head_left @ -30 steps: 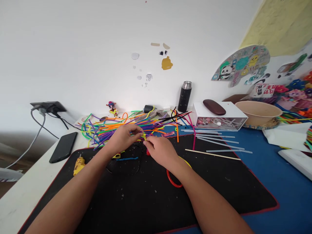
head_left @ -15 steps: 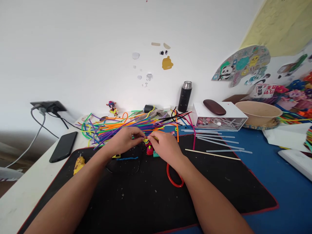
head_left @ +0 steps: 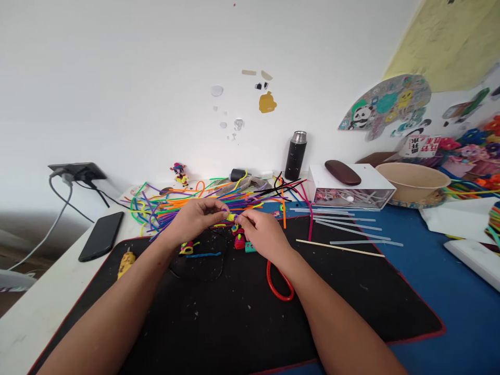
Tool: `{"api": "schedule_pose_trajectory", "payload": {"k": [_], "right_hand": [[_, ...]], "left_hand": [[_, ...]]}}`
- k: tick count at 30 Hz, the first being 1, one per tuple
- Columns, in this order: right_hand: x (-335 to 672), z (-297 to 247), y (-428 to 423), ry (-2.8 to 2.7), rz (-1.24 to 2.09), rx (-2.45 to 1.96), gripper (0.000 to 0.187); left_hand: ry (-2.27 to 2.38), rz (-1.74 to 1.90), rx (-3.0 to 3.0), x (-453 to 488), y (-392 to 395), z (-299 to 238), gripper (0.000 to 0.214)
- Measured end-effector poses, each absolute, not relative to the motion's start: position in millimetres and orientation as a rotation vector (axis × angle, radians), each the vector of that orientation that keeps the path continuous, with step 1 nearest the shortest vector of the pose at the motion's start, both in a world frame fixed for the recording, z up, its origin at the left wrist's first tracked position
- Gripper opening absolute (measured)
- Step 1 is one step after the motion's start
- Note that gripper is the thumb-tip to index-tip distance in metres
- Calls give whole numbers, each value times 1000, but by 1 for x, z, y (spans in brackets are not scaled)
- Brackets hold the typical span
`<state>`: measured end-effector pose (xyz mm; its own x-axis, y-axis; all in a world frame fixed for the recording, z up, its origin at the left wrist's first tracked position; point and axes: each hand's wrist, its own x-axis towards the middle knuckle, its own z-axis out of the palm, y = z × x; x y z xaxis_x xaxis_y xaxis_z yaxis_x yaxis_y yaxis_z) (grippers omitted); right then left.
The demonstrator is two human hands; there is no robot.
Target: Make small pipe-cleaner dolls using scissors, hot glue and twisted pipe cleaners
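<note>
- The left hand (head_left: pixel 197 221) pinches one end of a small yellow piece (head_left: pixel 231 216) between thumb and fingertips.
- The right hand (head_left: pixel 267 237) grips the other end, where a bit of purple shows at its fingers.
- The yellow piece is held between the two hands, above the far edge of the black mat (head_left: pixel 219 323) and in front of the bundle of coloured stems (head_left: pixel 187 208).
- Just below the fingers sit a red-and-pink piece (head_left: pixel 239 241) and, beside it, a teal piece (head_left: pixel 250 248) with dark marks too small to read.
- A plastic bag (head_left: pixel 422 146) at the far right carries the largest printing: red and black Chinese characters, slanted, with 开水 seemingly among the black ones.
- A panda shows on the sticker sheet (head_left: pixel 385 107) on the wall; any lettering there is too small to read.
- A brown case (head_left: pixel 342 172) lies on the white box (head_left: pixel 371 179), near the upright black flask (head_left: pixel 296 159).
- A phone (head_left: pixel 101 237), its face dark, lies at the left.
</note>
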<state>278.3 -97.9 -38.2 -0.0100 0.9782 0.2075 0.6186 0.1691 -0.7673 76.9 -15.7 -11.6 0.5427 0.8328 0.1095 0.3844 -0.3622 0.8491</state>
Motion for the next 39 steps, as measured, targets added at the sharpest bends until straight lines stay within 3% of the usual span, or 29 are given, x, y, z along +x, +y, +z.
{"api": "schedule_pose_trajectory", "payload": {"k": [19,39], "right_hand": [[268,-39,-103,-1997,393,-1757,26],[275,-37,-102,-2032,248,-1801,29]], "left_hand": [[1065,845,2388,86,-19,-23,20],[948,620,2620,86,-18,-28,20]]}}
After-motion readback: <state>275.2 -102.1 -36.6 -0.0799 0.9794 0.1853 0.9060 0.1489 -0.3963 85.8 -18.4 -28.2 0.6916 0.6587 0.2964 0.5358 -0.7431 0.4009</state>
